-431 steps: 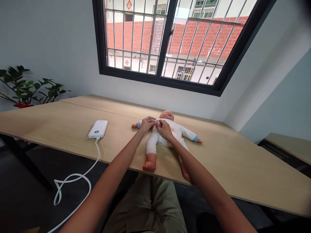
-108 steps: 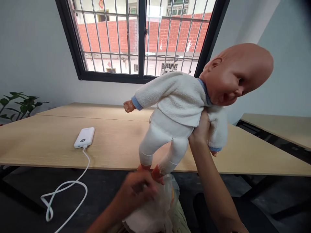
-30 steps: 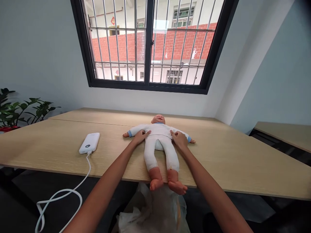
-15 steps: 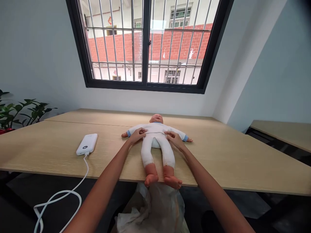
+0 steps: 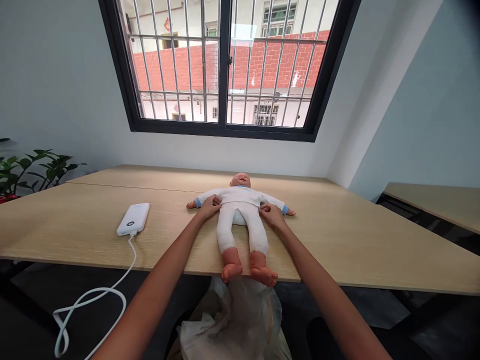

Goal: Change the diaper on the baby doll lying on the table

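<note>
A baby doll lies face up on the wooden table, its head toward the window and its red feet at the front edge. It wears a white top with blue cuffs and white trousers. My left hand pinches the hem of the top at the doll's side, on the left of the view. On the other side, my right hand has its fingers closed on the same hem near the hip. The fingertips of both hands are partly hidden.
A white power bank with a white cable lies on the table to the left. Plant leaves show at the far left. Crumpled translucent plastic is below the front edge. A barred window is behind.
Both hands have moved outward from the doll's waist to its sides. The top's hem now lies wider and straighter. The view has shifted slightly.
</note>
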The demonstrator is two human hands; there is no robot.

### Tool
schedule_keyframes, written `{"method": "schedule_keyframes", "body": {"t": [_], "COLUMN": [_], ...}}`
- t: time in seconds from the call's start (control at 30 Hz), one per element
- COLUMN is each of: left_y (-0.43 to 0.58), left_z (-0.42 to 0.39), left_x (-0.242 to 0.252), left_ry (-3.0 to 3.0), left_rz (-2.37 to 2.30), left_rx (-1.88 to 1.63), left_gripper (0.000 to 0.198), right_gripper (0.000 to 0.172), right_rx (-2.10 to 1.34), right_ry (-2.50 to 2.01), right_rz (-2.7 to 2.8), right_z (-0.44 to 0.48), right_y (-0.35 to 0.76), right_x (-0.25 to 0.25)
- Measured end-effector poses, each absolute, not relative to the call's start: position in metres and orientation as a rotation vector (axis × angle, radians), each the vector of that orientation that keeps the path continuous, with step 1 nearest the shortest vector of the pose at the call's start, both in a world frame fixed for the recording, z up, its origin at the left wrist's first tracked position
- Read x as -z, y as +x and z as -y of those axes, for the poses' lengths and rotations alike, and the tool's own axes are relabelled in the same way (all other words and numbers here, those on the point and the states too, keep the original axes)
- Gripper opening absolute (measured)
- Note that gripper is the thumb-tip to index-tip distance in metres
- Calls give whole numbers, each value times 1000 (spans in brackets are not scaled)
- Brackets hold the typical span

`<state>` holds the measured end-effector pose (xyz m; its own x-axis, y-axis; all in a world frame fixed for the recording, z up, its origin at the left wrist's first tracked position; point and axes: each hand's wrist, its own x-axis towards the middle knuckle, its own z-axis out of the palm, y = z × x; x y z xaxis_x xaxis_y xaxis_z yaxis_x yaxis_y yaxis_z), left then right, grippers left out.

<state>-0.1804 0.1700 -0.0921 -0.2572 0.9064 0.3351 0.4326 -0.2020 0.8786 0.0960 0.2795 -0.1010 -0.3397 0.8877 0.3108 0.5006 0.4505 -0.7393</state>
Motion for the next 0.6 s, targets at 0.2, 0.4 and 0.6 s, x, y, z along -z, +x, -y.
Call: {"method": "schedule_keyframes", "body": {"t": [0.2, 0.4, 0.6], "left_y": [-179, -168, -166], "left_z": [-168, -168, -173], "left_x": [97, 102, 105], "left_ry": [1667, 1739, 1682], "left_rz": [-1569, -1636, -1938], "left_rx": [-1404, -1426, -1446], "left_gripper": [21, 13, 15], "right_gripper": [26, 29, 16], "right_rx": [-684, -735, -637], "right_ry": [-995, -1014, -1102], "right_rz": [2000, 1975, 1936], "right_z": [-282, -284, -278], "right_y": [94, 91, 90], "right_x": [106, 111, 105]}}
